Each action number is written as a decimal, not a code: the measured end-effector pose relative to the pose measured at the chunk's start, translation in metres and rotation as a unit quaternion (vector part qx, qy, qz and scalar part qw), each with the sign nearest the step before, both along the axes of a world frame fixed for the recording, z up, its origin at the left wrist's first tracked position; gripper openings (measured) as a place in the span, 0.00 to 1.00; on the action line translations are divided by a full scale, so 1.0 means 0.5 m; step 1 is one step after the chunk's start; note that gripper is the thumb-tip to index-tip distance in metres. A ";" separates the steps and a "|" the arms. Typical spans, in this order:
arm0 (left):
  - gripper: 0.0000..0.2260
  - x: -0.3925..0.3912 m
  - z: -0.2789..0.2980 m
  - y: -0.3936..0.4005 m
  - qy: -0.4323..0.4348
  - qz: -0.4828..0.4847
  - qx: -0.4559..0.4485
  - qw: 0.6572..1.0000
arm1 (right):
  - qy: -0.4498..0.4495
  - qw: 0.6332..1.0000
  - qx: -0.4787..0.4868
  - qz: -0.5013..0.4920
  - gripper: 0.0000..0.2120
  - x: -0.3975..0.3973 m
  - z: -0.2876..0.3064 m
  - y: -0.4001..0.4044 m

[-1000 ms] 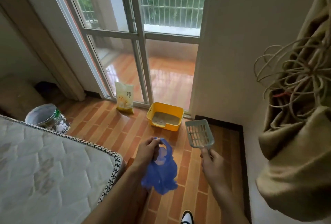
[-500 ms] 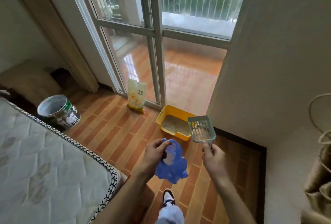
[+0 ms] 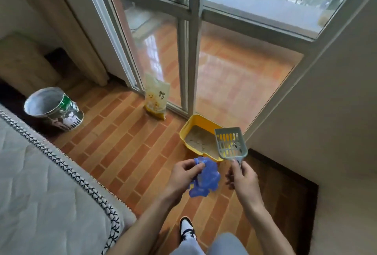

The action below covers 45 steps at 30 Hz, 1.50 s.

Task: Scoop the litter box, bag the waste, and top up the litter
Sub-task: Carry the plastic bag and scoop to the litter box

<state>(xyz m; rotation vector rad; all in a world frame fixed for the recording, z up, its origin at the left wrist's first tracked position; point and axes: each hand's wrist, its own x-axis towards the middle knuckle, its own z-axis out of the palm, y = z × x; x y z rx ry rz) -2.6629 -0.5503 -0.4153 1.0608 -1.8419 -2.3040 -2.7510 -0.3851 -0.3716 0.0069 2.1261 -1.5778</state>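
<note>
Mattress: lying left of the left hand, quilted, patterned edging facing the floor.
Glass door: standing beyond both hands, frame meeting the brick-pattern floor.
Bucket: sitting well left of the hands, past the mattress corner, tilted.
Litter box: resting on the floor just beyond the hands, yellow, sandy litter showing inside.
Litter bag: leaning against the door frame, ahead-left of the hands.
Scoop: being held up, slotted head overlapping the box's right end in view.
Plastic bag: blue, crumpled, hanging between the hands.
Left hand: pinching the plastic bag's top.
Right hand: gripping the scoop's handle.
Shoe: showing below the hands.
</note>
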 end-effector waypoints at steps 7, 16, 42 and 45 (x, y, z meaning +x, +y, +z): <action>0.05 -0.138 -0.160 -0.067 0.004 0.039 -0.019 0.999 | -0.054 0.998 0.006 0.027 0.16 -0.144 -0.218 -0.119; 0.11 -0.249 -0.440 -0.118 -0.056 0.117 0.022 0.991 | -0.206 0.975 -0.049 0.065 0.19 -0.280 -0.514 -0.233; 0.10 -0.195 -0.828 -0.312 -0.241 0.388 -0.231 0.859 | -0.112 0.975 0.184 0.055 0.15 -0.461 -0.921 -0.182; 0.10 -0.202 -0.880 -0.325 -0.240 0.348 -0.225 0.878 | -0.125 0.967 0.211 0.065 0.15 -0.454 -0.979 -0.167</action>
